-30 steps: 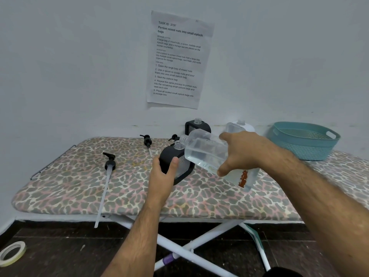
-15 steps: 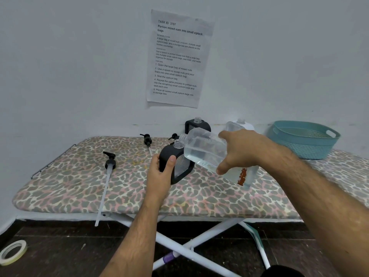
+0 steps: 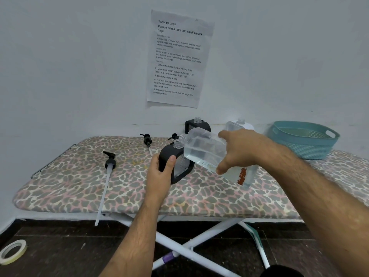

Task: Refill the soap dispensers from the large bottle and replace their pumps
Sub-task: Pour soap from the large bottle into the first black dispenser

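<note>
My right hand (image 3: 239, 150) grips a large clear bottle (image 3: 203, 150) of clear liquid, tilted with its open mouth just above the neck of a black soap dispenser (image 3: 179, 168). My left hand (image 3: 161, 172) holds that dispenser upright on the ironing board (image 3: 79, 176). A second black dispenser (image 3: 196, 124) with an open neck stands behind it. A pump with a long tube (image 3: 108, 166) lies on the left of the board, and a second pump (image 3: 147, 139) lies farther back. A third pump head (image 3: 173, 136) peeks out behind the held dispenser.
A teal plastic basket (image 3: 303, 138) stands at the back right of the board. A white bottle (image 3: 242, 124) stands behind my right hand. A printed sheet (image 3: 177, 58) is taped to the wall. A tape roll (image 3: 12, 251) lies on the dark floor at lower left.
The large bottle has lifted slightly and tipped a little more toward the dispenser's neck. My left hand keeps its hold on the dispenser.
</note>
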The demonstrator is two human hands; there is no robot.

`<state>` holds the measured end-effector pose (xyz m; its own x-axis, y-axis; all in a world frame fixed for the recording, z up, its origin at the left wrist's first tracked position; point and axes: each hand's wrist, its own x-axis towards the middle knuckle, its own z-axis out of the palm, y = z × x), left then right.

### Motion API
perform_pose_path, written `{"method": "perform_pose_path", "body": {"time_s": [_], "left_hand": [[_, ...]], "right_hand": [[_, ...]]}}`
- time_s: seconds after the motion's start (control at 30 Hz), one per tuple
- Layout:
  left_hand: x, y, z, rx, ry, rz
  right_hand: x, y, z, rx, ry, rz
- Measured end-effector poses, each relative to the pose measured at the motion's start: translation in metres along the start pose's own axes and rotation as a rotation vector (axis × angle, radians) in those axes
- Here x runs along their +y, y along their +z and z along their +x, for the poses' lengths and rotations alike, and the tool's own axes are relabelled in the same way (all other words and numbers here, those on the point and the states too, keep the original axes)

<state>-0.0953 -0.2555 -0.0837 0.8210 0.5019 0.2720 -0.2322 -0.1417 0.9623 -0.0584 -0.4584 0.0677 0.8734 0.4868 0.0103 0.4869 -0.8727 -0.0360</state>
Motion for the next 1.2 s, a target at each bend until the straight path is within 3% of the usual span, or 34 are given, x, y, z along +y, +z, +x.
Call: {"method": "perform_pose_path", "body": {"time_s": [1.2], "left_hand": [[0.0032,0.0002,-0.0014,-0.002,0.013,-0.013]], "right_hand": [[0.0002,0.0004,0.0029,-0.032,0.014,0.015]]}}
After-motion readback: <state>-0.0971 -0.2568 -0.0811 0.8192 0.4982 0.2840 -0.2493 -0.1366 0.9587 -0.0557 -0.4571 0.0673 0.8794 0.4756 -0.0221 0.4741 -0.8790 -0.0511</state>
